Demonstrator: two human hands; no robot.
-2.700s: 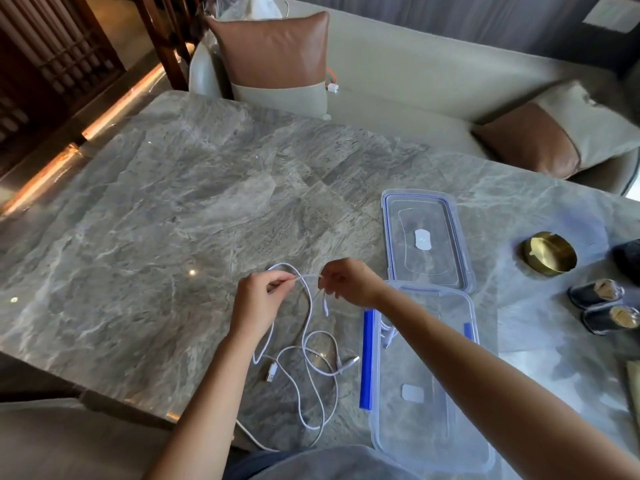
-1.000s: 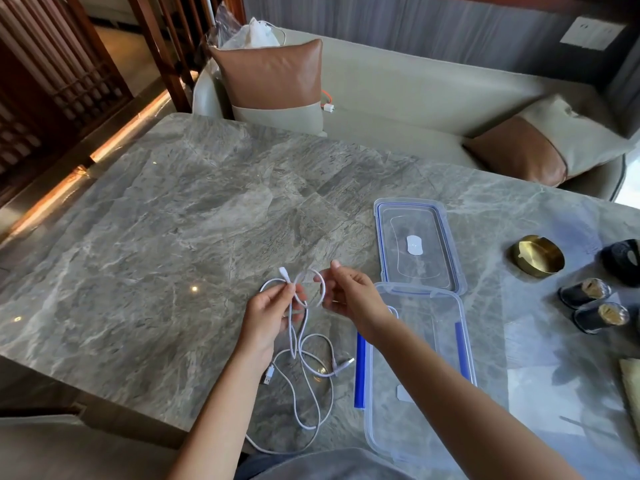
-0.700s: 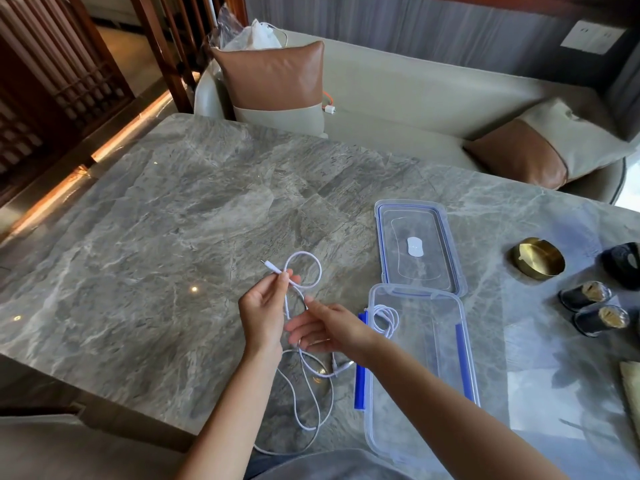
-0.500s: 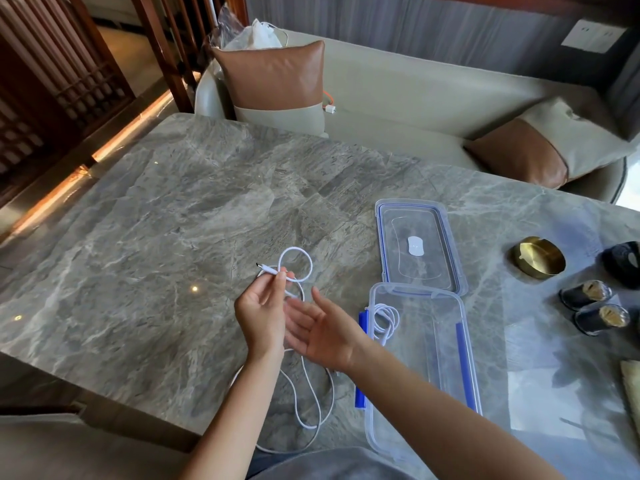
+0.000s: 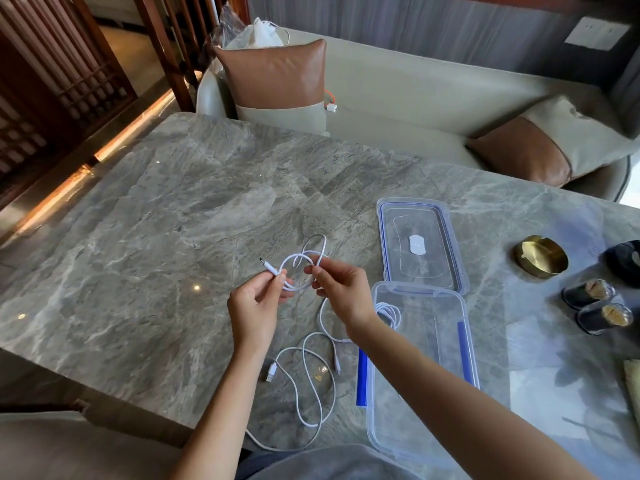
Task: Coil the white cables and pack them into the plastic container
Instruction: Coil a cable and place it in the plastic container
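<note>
My left hand (image 5: 258, 301) pinches a white cable (image 5: 304, 265) near its plug end, with small loops standing above my fingers. My right hand (image 5: 341, 289) grips the same cable just to the right of those loops. The rest of the cable trails down onto the marble table (image 5: 156, 254), where loose white cable (image 5: 311, 382) lies with a USB plug showing. The clear plastic container (image 5: 422, 372) with blue clips sits to the right, under my right forearm. A coiled white cable (image 5: 389, 311) lies in its far left corner.
The container's lid (image 5: 420, 244) lies flat just beyond it. A brass dish (image 5: 540, 256) and two small dark jars (image 5: 595, 306) stand at the right. A beige sofa with brown cushions (image 5: 277, 77) runs behind the table. The table's near edge is close to my body.
My right hand went from open beside the left hand to gripping the cable by the loops. The coil in my left hand has gained a loop, and less slack lies on the table.
</note>
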